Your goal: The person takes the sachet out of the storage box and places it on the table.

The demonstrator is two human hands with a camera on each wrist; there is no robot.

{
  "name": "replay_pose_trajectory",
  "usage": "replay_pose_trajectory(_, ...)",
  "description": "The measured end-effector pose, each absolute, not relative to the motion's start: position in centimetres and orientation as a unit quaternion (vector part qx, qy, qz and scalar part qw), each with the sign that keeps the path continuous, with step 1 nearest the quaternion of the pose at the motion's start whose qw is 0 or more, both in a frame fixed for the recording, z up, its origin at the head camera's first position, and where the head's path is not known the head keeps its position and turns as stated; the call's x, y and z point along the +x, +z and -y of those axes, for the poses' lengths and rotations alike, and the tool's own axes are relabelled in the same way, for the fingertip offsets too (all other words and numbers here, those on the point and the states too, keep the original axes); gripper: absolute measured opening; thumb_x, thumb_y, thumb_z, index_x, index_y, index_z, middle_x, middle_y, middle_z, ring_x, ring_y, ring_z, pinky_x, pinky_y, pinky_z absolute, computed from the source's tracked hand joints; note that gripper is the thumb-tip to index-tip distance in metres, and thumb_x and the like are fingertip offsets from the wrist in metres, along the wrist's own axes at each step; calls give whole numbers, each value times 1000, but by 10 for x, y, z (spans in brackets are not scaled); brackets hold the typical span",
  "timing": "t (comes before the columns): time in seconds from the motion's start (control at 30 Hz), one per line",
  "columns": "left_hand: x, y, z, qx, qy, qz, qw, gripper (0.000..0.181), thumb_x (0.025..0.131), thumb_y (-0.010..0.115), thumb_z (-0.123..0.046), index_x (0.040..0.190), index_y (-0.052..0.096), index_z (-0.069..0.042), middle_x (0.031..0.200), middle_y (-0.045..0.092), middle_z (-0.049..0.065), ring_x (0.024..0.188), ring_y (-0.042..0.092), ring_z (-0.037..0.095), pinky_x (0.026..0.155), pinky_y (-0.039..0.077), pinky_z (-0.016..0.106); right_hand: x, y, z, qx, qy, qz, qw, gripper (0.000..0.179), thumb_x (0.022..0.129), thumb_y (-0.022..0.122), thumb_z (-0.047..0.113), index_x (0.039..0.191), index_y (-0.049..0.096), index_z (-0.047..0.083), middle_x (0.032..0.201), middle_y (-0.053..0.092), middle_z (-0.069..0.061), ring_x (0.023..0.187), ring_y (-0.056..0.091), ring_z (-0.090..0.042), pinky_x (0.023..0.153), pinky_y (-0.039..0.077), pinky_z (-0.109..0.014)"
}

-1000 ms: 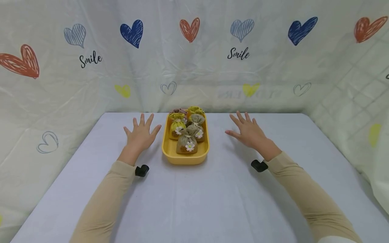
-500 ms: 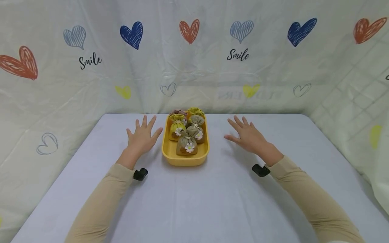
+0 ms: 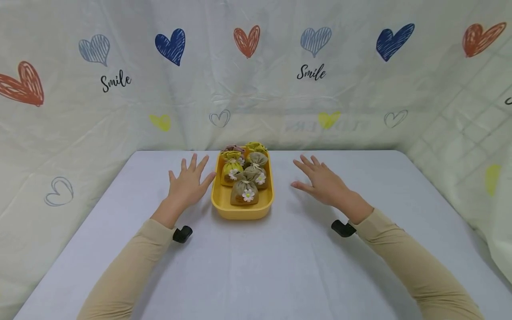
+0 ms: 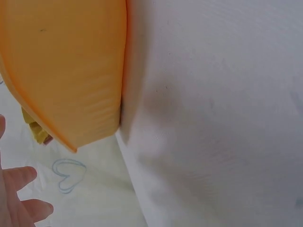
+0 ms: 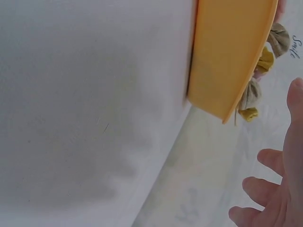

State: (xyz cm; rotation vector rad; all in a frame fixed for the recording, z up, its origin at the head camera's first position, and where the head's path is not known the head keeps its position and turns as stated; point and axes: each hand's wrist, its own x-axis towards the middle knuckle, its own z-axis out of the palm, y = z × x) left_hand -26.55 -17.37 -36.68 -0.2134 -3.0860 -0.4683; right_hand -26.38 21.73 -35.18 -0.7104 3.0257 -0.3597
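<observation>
A yellow tray (image 3: pixel 242 214) stands toward the back of the table, holding several small drawstring pouches with white flowers. At its front is a grey-beige pouch (image 3: pixel 245 189); a yellow pouch (image 3: pixel 232 166) sits behind to the left, and a mauve one (image 3: pixel 233 148) peeks out at the back. My left hand (image 3: pixel 187 184) is spread beside the tray's left side, thumb tip right at the rim, holding nothing. To the right, my right hand (image 3: pixel 325 184) is spread with a gap between its thumb and the tray. Both wrist views show the tray's outer wall (image 4: pixel 71 71) and loose fingers.
A white cloth covers the table (image 3: pixel 256 275). Behind it hangs a pale curtain (image 3: pixel 272 93) printed with hearts and the word Smile. A black wrist camera (image 3: pixel 182 234) is on the left wrist, another black camera (image 3: pixel 343 228) on the right.
The left hand has drifted right toward the tray, its thumb now at the rim. The right hand has edged slightly left and nearer the person. The tray and pouches stay in place.
</observation>
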Motion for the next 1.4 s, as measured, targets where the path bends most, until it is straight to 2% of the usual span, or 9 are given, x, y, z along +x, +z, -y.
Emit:
replay_pose_trajectory(0.47, -258, -363, 168, -85, -145, 986, 3, 73, 107, 37, -57, 167, 17, -20, 171, 2, 15, 153, -1, 48, 112, -2, 77, -253, -349, -202, -259, -106, -960, -3, 83, 101, 54, 59, 164, 27, 12, 169, 18, -18, 153, 12, -45, 121, 14, -60)
replay_pose_trajectory(0.9, -251, -366, 168, -95, -142, 985, 6, 74, 107, 41, -55, 166, 20, -18, 171, 6, 16, 154, 2, 45, 114, 6, 75, -239, -349, -185, -305, -129, -943, -24, 78, 102, 60, 50, 163, 31, 12, 168, 23, -14, 154, 14, -41, 120, 18, -58)
replay_pose_trajectory(1.17, -247, -370, 167, -113, -144, 983, 1, 72, 107, 42, -54, 166, 20, -18, 171, 7, 12, 155, 6, 39, 115, 9, 73, -237, -350, -178, -318, -155, -935, -28, 74, 101, 63, 47, 161, 36, 13, 167, 27, -11, 154, 17, -38, 115, 29, -63)
replay_pose_trajectory(1.4, -243, -372, 164, -139, -131, 982, 6, 70, 107, 46, -51, 164, 29, -15, 170, 13, 11, 155, 12, 39, 115, 11, 73, -236, -352, -171, -328, -162, -930, -37, 75, 98, 68, 46, 157, 42, 10, 165, 32, -10, 153, 23, -36, 112, 35, -61)
